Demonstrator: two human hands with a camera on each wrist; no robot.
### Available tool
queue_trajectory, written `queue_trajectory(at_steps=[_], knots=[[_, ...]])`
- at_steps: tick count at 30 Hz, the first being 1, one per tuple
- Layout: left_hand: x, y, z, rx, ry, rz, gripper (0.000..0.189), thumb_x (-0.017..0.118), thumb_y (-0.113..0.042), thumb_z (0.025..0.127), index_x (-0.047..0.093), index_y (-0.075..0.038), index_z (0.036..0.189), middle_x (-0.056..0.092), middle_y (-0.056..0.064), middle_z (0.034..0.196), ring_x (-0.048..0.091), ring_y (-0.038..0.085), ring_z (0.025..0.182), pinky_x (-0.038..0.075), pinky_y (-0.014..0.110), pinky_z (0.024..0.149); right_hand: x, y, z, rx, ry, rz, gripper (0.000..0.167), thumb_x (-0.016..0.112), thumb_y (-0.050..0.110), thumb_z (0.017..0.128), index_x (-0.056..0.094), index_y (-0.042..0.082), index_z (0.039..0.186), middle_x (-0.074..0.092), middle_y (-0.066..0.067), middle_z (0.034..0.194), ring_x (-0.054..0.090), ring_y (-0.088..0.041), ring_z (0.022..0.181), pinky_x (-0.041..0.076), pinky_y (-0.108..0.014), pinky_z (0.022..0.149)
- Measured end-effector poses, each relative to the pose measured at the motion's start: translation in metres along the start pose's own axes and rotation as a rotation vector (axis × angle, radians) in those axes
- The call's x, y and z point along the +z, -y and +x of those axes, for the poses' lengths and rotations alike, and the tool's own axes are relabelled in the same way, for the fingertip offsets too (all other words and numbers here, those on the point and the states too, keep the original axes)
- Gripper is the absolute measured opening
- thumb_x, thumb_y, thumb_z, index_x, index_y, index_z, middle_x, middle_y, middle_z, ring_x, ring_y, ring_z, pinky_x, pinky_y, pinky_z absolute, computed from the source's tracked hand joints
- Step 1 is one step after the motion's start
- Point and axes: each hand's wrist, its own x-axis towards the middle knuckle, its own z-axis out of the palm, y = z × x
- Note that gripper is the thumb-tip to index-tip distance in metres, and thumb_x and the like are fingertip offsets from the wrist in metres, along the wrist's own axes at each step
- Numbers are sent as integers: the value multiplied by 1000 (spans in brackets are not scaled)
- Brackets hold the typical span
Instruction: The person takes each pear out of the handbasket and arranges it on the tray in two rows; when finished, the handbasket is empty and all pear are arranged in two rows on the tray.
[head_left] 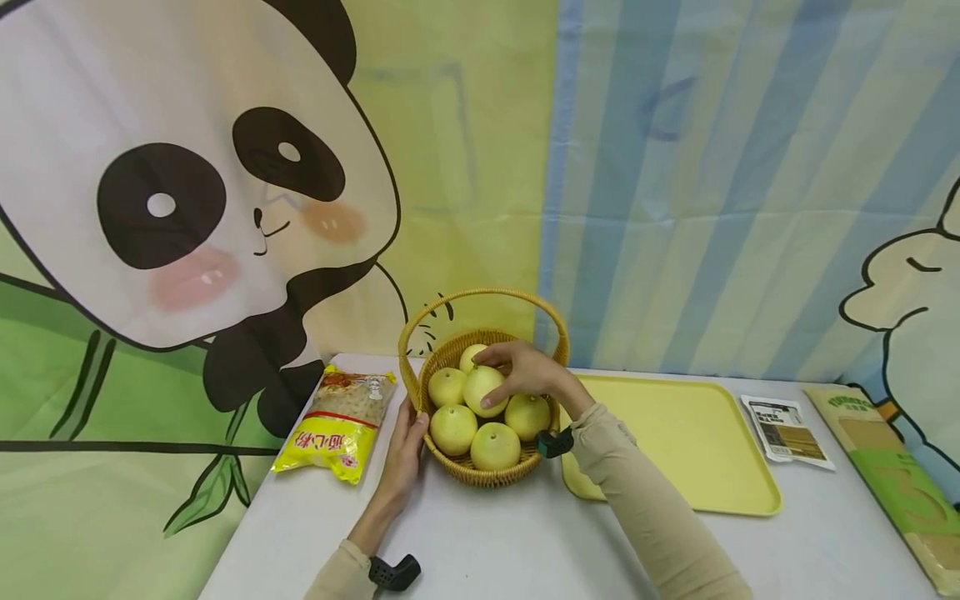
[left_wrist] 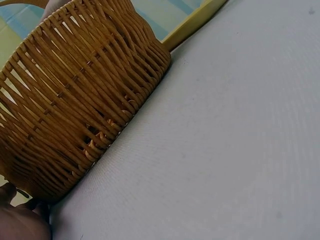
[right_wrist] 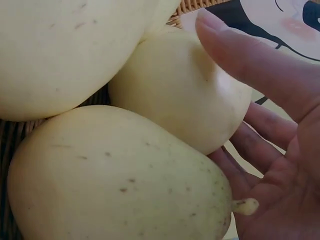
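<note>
A wicker basket (head_left: pixel 480 478) with a tall hoop handle holds several pale yellow pears (head_left: pixel 497 447). My left hand (head_left: pixel 405 450) holds the basket's left side, its thumb near the rim; in the left wrist view only part of that hand (left_wrist: pixel 22 220) shows, beside the woven wall. Over the pile, my right hand (head_left: pixel 525 371) grips a pear (head_left: pixel 483 390) near the top. The right wrist view shows the thumb and fingers of the right hand (right_wrist: pixel 280 150) around a pear (right_wrist: pixel 180 90), with a stemmed pear (right_wrist: pixel 120 175) in front.
Left of the basket lies a yellow-and-clear food bag (head_left: pixel 337 425). A yellow tray (head_left: pixel 682 442) is on the right, then a small white-and-brown packet (head_left: pixel 787 432) and a long green-and-brown package (head_left: pixel 892 483). A printed cloth (head_left: pixel 465 167) hangs behind the white table (head_left: pixel 495 542).
</note>
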Motion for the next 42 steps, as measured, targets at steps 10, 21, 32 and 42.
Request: queue_trajectory(at_steps=[10, 21, 32, 42], knots=[[-1, 0, -1, 1, -16, 14, 66, 37, -42, 116, 8, -23, 173, 11, 9, 180, 11, 30, 166, 12, 52, 136, 10, 11, -1, 32, -33, -214, 83, 101, 26, 72, 64, 15, 146, 67, -8, 144, 64, -29, 129, 57, -45, 108], [-1, 0, 0, -14, -26, 17, 67, 39, -43, 115, 10, -24, 172, 12, 9, 180, 12, 29, 166, 13, 51, 136, 11, 13, -1, -64, -35, -244, 73, 101, 19, 70, 72, 17, 136, 71, -5, 136, 67, -26, 122, 59, -42, 101], [0, 2, -1, -5, -25, 13, 66, 38, -40, 115, 12, -21, 172, 14, 10, 179, 13, 31, 165, 12, 52, 136, 6, 11, -8, -151, -77, 13, 73, 99, 21, 74, 71, 18, 141, 70, 6, 142, 68, -21, 118, 60, -40, 94], [-2, 3, -1, -12, -28, 22, 67, 38, -43, 115, 11, -21, 172, 13, 10, 179, 13, 30, 166, 13, 51, 136, 1, 21, -30, -208, -115, 294, 70, 99, 13, 73, 73, 16, 138, 71, 0, 141, 74, -26, 109, 67, -41, 88]])
